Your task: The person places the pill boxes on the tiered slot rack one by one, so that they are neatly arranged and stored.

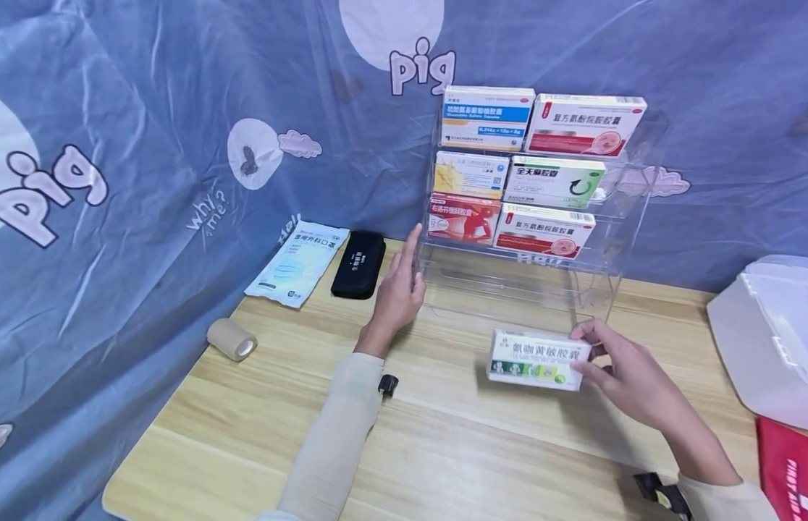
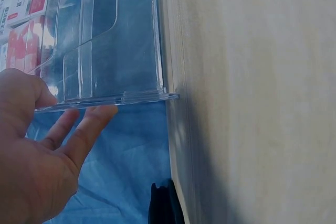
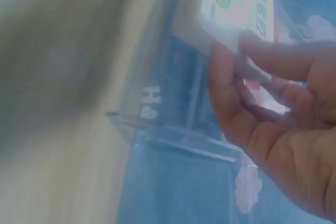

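My right hand (image 1: 628, 373) pinches the right end of a white medicine box (image 1: 537, 362) with a green band, held above the table in front of a clear acrylic display rack (image 1: 508, 286). In the right wrist view the thumb and a finger grip the box's end (image 3: 226, 3). My left hand (image 1: 400, 289) is at the rack's left side, fingers fairly straight and thumb near its front edge; the left wrist view shows the hand (image 2: 42, 145) against the clear side panel. Medicine boxes stand on the tiers in two columns, among them a red box (image 1: 463, 218) at lower left.
Left of the rack lie a black case (image 1: 358, 265), a face mask packet (image 1: 298, 264) and a tan bandage roll (image 1: 232, 339). A white translucent bin (image 1: 762, 340) stands at the right, near a red first aid pouch (image 1: 788, 463). Blue cloth (image 1: 182, 108) hangs behind the wooden table (image 1: 247, 427).
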`<state>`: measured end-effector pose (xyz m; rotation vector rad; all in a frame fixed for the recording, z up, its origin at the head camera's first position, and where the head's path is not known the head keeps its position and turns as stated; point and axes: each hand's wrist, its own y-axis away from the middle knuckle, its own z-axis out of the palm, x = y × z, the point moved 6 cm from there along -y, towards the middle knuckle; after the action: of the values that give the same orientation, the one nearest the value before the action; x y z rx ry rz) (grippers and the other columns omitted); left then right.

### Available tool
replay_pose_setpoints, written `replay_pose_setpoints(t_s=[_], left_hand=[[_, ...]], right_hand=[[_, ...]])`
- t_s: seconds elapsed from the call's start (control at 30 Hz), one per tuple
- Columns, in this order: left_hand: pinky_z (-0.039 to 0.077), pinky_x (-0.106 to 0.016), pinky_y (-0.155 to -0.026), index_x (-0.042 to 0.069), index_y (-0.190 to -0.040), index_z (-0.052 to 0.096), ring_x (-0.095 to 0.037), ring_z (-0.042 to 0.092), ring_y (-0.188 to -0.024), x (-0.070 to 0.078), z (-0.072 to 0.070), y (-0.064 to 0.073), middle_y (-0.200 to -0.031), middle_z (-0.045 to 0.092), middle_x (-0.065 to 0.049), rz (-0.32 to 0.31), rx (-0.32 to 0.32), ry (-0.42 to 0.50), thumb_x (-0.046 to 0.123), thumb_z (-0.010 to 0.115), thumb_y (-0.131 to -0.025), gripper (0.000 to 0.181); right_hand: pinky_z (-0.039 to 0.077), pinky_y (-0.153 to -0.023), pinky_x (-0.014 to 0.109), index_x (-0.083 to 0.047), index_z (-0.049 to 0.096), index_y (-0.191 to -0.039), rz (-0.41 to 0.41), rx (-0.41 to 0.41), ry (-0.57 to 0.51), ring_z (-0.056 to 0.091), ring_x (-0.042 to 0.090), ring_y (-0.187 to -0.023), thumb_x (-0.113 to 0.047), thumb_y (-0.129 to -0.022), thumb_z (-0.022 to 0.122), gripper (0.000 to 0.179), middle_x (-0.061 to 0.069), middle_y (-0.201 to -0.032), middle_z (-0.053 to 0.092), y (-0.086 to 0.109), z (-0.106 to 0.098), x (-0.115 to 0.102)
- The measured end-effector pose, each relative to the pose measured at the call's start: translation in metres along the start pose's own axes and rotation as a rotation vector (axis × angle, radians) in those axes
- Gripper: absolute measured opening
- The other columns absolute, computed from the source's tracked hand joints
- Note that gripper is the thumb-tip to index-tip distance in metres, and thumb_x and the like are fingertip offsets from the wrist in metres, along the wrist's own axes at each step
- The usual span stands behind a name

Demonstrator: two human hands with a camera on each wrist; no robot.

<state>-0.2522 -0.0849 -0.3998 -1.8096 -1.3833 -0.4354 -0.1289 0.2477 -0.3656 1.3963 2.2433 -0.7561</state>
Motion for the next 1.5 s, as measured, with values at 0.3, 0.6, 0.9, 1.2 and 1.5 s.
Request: replay_pose_setpoints(t_s=[0.3,0.6,0.9,1.2,1.5], left_hand=[[0.054,-0.046,-0.072,0.040,-0.173,0.013,-0.030,0.057,-0.084,0.003,0.002,-0.001,-0.127,0.061,-0.016,0.011,0.000,-0.003,0.000,0.058,-0.100,0.094],[0.055,-0.047,-0.073,0.041,-0.173,0.013,-0.030,0.058,-0.085,0.004,0.003,0.000,-0.129,0.061,-0.017,0.009,0.006,0.006,0.000,0.058,-0.100,0.095],[0.053,-0.044,-0.070,0.040,-0.173,0.012,-0.030,0.057,-0.083,0.002,0.002,0.000,-0.128,0.060,-0.017,0.007,0.007,0.011,0.000,0.057,-0.101,0.093],[0.054,-0.044,-0.071,0.041,-0.173,0.011,-0.030,0.057,-0.084,0.001,-0.002,-0.002,-0.133,0.060,-0.018,-0.004,0.009,0.008,-0.001,0.057,-0.101,0.095],[0.056,-0.048,-0.074,0.040,-0.173,0.013,-0.032,0.059,-0.087,0.001,-0.001,-0.001,-0.134,0.060,-0.019,-0.014,0.001,0.003,0.000,0.057,-0.100,0.094]], right_hand=[[0.047,-0.069,0.002,0.007,0.057,-0.125,0.073,0.278,0.018,0.049,-0.017,-0.088,0.011,-0.093,0.073,0.036,0.024,-0.104,0.068,-0.038,-0.030,-0.016],[0.041,-0.078,0.024,0.007,0.061,-0.125,-0.032,0.558,0.202,0.062,0.036,-0.092,0.013,-0.090,0.074,0.038,0.028,-0.105,0.062,-0.066,-0.025,-0.027],[0.049,-0.084,0.061,0.001,0.064,-0.125,-0.050,0.513,0.195,0.061,0.046,-0.096,0.013,-0.092,0.070,0.036,0.029,-0.112,0.064,-0.088,-0.001,-0.019],[0.052,-0.080,0.048,0.000,0.064,-0.136,-0.099,0.470,0.145,0.060,0.038,-0.096,0.017,-0.092,0.061,0.046,0.032,-0.121,0.053,-0.106,0.028,-0.021],[0.056,-0.086,0.053,-0.014,0.037,-0.168,-0.116,0.264,0.187,0.057,0.036,-0.100,0.011,-0.093,0.066,0.084,0.025,-0.121,0.057,-0.107,0.053,-0.027]])
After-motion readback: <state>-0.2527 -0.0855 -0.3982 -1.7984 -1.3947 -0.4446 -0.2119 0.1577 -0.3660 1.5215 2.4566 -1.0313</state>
